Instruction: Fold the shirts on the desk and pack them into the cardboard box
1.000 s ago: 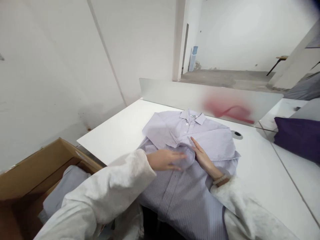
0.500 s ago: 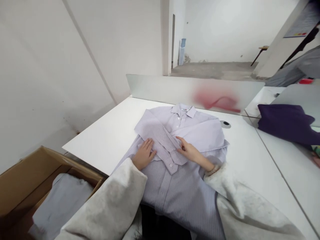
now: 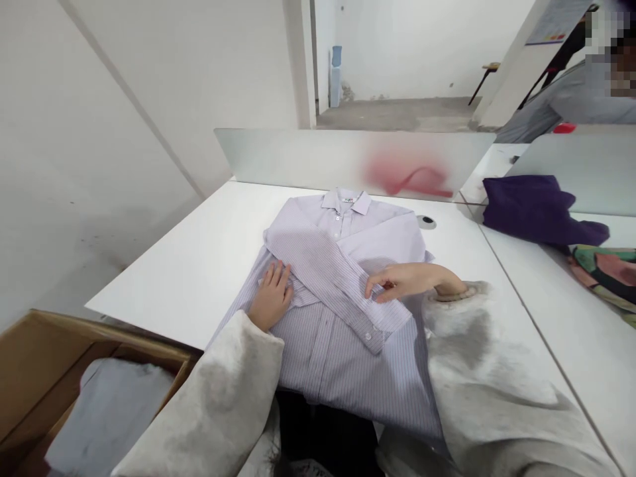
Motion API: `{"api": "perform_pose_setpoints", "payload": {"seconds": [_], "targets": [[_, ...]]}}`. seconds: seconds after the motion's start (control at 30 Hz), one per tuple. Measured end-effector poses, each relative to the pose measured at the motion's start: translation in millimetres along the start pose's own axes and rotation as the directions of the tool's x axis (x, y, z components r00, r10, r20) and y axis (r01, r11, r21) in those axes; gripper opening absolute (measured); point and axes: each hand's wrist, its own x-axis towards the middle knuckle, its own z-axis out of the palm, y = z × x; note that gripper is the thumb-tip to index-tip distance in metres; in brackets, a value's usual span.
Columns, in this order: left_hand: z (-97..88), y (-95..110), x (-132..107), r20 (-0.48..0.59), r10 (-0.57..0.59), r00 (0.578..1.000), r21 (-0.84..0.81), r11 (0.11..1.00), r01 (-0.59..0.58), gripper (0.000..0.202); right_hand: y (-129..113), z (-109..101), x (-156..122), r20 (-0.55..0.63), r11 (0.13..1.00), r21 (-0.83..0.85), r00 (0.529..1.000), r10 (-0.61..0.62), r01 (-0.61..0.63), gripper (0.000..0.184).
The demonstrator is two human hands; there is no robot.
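A pale lilac striped button-up shirt (image 3: 303, 351) lies front side up, its collar (image 3: 346, 201) at the far end and its lower part hanging over the near table edge. Both sleeves are folded across the chest, and the striped sleeve (image 3: 318, 255) lies slantwise on top with its buttoned cuff (image 3: 373, 334) toward the lower right. My left hand (image 3: 271, 296) rests flat on the left side of the shirt beside the sleeves, fingers stretched out. Over the cuff end of the top sleeve is my right hand (image 3: 405, 281), its fingers loosely bent and apart with nothing visible in them.
White table (image 3: 183, 252) with a frosted divider (image 3: 298, 158) along its back. A cardboard box (image 3: 37, 358) holding light grey cloth (image 3: 109, 404) stands at the lower left. Dark purple cloth (image 3: 531, 209) and multicoloured cloth (image 3: 603, 275) lie at right. A person (image 3: 561, 99) is behind, upper right.
The top sleeve now stretches straighter and farther toward the lower right. My right hand has moved right along it and its fingers have loosened. My left hand stays flat on the shirt.
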Motion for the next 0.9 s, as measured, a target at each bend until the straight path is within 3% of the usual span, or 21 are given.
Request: {"api": "perform_pose_setpoints", "payload": {"seconds": [0.1,0.23,0.3,0.37,0.43,0.53,0.63,0.77,0.9], "targets": [[0.4,1,-1,0.01,0.02,1.0,0.051,0.998,-0.02,0.053,3,1,-7,0.093,0.993,-0.113,0.995,0.027,-0.016,0.033],[1.6,-2,-2,0.034,0.023,0.999,0.085,0.996,-0.026,0.053,-1,2,-21,0.102,0.98,-0.164,0.986,0.132,-0.114,0.032],[-1.1,-10,1,0.101,0.054,0.993,0.07,0.996,-0.062,0.054,-7,4,-25,0.015,0.951,-0.246,0.98,0.199,-0.19,0.032],[-7.0,-25,8,0.19,0.116,0.975,0.039,0.991,-0.125,0.056,-14,11,-20,-0.152,0.898,-0.369,0.969,0.195,-0.238,0.033],[-14.6,-44,22,0.304,0.214,0.928,-0.013,0.975,-0.221,0.057,-19,23,-3,-0.298,0.861,-0.462,0.952,0.075,-0.212,0.035],[-22.4,-69,50,0.406,0.33,0.852,-0.072,0.941,-0.33,0.051,-14,48,33,-0.393,0.834,-0.537,0.913,-0.114,-0.127,0.047],[-20.6,-81,77,0.365,0.395,0.843,-0.049,0.912,-0.406,0.048,1,69,60,-0.427,0.812,-0.567,0.892,-0.151,-0.135,0.058],[-8.8,-81,103,0.286,0.469,0.835,-0.036,0.876,-0.48,0.046,19,82,68,-0.377,0.828,-0.546,0.92,-0.106,-0.129,0.064],[-0.8,-85,129,0.201,0.442,0.874,-0.019,0.894,-0.448,0.045,22,82,64,-0.352,0.835,-0.535,0.933,-0.081,-0.13,0.066]]}}
